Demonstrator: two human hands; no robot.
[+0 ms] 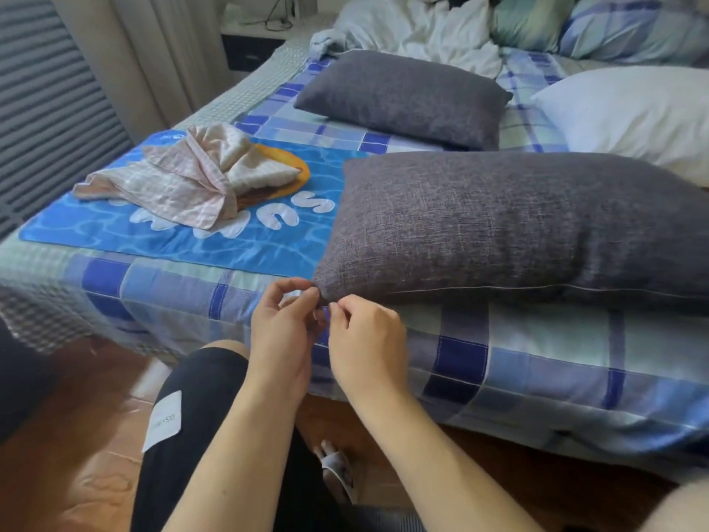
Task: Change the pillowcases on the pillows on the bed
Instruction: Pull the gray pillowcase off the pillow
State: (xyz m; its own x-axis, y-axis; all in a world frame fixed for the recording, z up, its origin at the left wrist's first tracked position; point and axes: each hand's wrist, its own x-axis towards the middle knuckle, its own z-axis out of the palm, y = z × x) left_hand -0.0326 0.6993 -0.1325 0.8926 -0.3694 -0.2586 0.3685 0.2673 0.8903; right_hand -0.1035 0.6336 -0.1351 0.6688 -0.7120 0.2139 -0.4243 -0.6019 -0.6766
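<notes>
A large pillow in a dark grey woven case lies along the near edge of the bed. My left hand pinches the case's near left corner between thumb and fingers. My right hand is right beside it, fingertips curled in a pinch at the same corner; what it holds is too small to tell. A second grey pillow lies farther back. A bare white pillow sits at the right. A crumpled pink checked pillowcase lies on a blue printed mat.
The bed has a blue plaid sheet. A rumpled white duvet and plaid pillows are piled at the head. A nightstand stands at the far left. My knee and wooden floor are below.
</notes>
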